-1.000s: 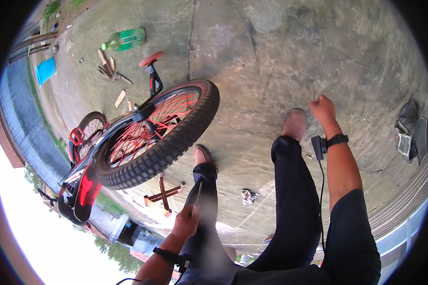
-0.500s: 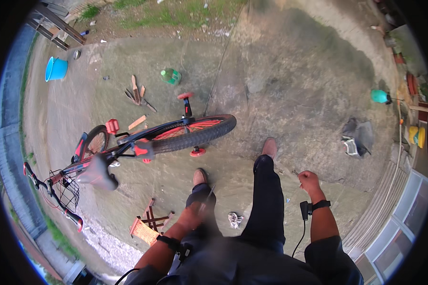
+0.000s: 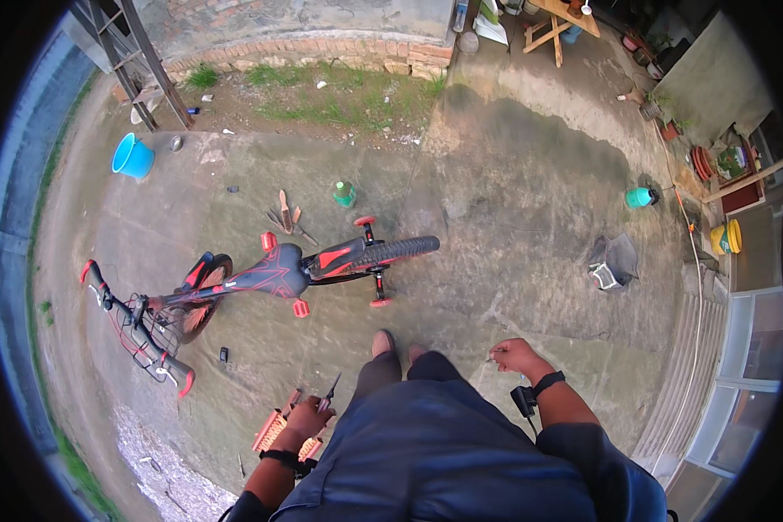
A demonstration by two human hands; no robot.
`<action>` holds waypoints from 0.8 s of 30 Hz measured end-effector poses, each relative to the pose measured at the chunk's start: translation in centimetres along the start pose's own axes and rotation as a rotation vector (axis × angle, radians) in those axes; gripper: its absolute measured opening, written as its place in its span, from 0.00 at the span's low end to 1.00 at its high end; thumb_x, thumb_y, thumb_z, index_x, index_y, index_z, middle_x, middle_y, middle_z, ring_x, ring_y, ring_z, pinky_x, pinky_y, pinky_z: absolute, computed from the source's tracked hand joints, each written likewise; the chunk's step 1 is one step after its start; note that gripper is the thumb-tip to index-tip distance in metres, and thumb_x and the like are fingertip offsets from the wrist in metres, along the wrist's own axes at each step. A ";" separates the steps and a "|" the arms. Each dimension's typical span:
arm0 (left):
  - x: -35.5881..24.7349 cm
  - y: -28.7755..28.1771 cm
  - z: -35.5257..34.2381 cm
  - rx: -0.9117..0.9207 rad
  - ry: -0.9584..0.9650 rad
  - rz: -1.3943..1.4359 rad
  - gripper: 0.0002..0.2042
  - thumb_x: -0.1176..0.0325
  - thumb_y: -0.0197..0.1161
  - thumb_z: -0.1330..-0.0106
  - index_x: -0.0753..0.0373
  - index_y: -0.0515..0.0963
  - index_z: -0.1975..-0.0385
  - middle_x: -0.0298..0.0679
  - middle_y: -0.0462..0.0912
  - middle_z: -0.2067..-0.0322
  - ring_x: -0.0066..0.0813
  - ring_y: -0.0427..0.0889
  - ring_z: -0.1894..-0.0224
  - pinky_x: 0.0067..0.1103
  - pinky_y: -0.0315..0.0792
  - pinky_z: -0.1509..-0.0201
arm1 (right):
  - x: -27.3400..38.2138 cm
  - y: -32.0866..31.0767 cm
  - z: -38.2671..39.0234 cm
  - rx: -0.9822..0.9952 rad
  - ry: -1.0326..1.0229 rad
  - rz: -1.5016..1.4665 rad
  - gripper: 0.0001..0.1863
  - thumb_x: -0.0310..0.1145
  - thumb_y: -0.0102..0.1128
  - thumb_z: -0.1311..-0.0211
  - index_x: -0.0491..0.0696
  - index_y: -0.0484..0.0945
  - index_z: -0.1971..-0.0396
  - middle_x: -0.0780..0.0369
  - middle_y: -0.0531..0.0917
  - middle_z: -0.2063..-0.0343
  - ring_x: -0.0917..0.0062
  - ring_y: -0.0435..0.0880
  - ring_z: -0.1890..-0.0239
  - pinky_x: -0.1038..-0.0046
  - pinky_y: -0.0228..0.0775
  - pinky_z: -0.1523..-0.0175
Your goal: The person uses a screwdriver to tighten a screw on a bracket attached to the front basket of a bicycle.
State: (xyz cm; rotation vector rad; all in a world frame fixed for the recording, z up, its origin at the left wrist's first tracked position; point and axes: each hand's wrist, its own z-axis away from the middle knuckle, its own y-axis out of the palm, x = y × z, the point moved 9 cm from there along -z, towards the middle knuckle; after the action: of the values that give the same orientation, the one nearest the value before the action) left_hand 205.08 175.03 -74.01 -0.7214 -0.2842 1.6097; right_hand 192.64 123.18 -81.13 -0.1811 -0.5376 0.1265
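My left hand (image 3: 306, 418), low at the centre-left, is closed on a slim pointed metal tool (image 3: 331, 387). Beneath it lies a small wooden stool (image 3: 271, 426) with an orange woven seat. My right hand (image 3: 513, 357) is closed at the fingertips on a small, thin metal item too small to name clearly. Beyond my feet stands a black-and-red bicycle (image 3: 278, 270) with small side wheels, a front basket and a padded saddle, apart from both hands. Several wooden-handled tools and pieces (image 3: 287, 213) lie on the concrete behind it, near a green plastic bottle (image 3: 344, 197).
A blue bucket (image 3: 132, 159) and ladder-like frame (image 3: 135, 70) are at back left. A dark bag (image 3: 613, 257), teal container (image 3: 639, 197) and yellow bucket (image 3: 724, 239) are at right. A wooden table (image 3: 558, 22) stands far back, a step (image 3: 679, 383) along the right wall.
My view has risen and widened, bringing the back wall and table into sight, with the bicycle looking smaller. Both hands appear lower in the picture, still closed on their items.
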 end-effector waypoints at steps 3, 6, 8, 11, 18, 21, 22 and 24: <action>1.4 2.1 3.7 0.071 -0.161 0.309 0.26 0.54 0.65 0.38 0.69 0.74 0.48 0.49 0.86 0.66 0.38 0.88 0.69 0.28 0.81 0.63 | 0.9 1.2 -0.7 0.027 -0.050 0.099 0.12 0.36 0.65 0.38 0.43 0.84 0.63 0.64 0.83 0.77 0.80 0.83 0.78 0.75 0.76 0.70; 1.7 2.9 7.1 0.022 -0.203 0.336 0.27 0.54 0.64 0.36 0.72 0.73 0.48 0.50 0.86 0.64 0.35 0.88 0.68 0.29 0.81 0.63 | 2.5 2.1 -1.3 0.022 -0.106 0.179 0.14 0.40 0.65 0.39 0.43 0.85 0.65 0.61 0.85 0.78 0.78 0.84 0.79 0.73 0.77 0.69; 1.3 2.5 9.0 -0.021 -0.198 0.314 0.26 0.54 0.65 0.36 0.72 0.73 0.48 0.49 0.86 0.65 0.35 0.88 0.68 0.29 0.81 0.64 | 3.2 1.9 -1.7 0.013 -0.130 0.129 0.14 0.40 0.65 0.39 0.44 0.85 0.65 0.61 0.85 0.78 0.78 0.83 0.80 0.73 0.76 0.68; 1.9 2.4 10.3 -0.057 -0.210 0.384 0.25 0.56 0.65 0.36 0.72 0.73 0.49 0.49 0.86 0.65 0.34 0.88 0.68 0.28 0.80 0.65 | 2.2 1.9 -1.5 -0.013 -0.147 0.189 0.13 0.40 0.64 0.39 0.44 0.85 0.65 0.61 0.85 0.78 0.78 0.84 0.80 0.73 0.77 0.69; 5.7 0.8 10.5 -0.081 -0.232 0.447 0.26 0.55 0.66 0.37 0.70 0.74 0.47 0.49 0.86 0.64 0.35 0.87 0.68 0.27 0.79 0.66 | 1.4 4.4 -1.1 0.036 0.007 0.078 0.09 0.34 0.60 0.37 0.44 0.83 0.66 0.59 0.84 0.78 0.74 0.84 0.79 0.71 0.77 0.74; 8.6 0.1 9.1 -0.081 -0.202 0.456 0.27 0.54 0.66 0.38 0.70 0.74 0.47 0.51 0.85 0.62 0.37 0.87 0.64 0.29 0.79 0.62 | 4.6 7.3 0.3 0.074 0.030 0.136 0.08 0.31 0.58 0.37 0.45 0.82 0.63 0.58 0.84 0.77 0.73 0.85 0.79 0.71 0.77 0.74; 9.9 -0.1 8.4 -0.085 -0.190 0.474 0.27 0.54 0.66 0.38 0.70 0.75 0.47 0.52 0.85 0.61 0.38 0.87 0.62 0.29 0.79 0.60 | 4.7 8.4 -0.1 0.095 0.051 0.128 0.08 0.31 0.58 0.37 0.45 0.82 0.62 0.59 0.84 0.76 0.73 0.85 0.78 0.72 0.77 0.74; 12.5 -1.2 7.8 -0.114 -0.148 0.403 0.28 0.53 0.66 0.39 0.69 0.75 0.47 0.53 0.85 0.59 0.42 0.86 0.57 0.30 0.78 0.54 | 6.5 11.5 0.1 0.145 0.091 0.114 0.09 0.30 0.57 0.37 0.46 0.81 0.60 0.59 0.85 0.75 0.73 0.85 0.77 0.72 0.77 0.74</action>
State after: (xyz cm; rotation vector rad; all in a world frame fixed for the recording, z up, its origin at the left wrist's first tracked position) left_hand 201.16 188.95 -70.85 -0.7823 -0.3561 2.0478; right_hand 197.25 135.52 -80.18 -0.0759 -0.4252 0.2661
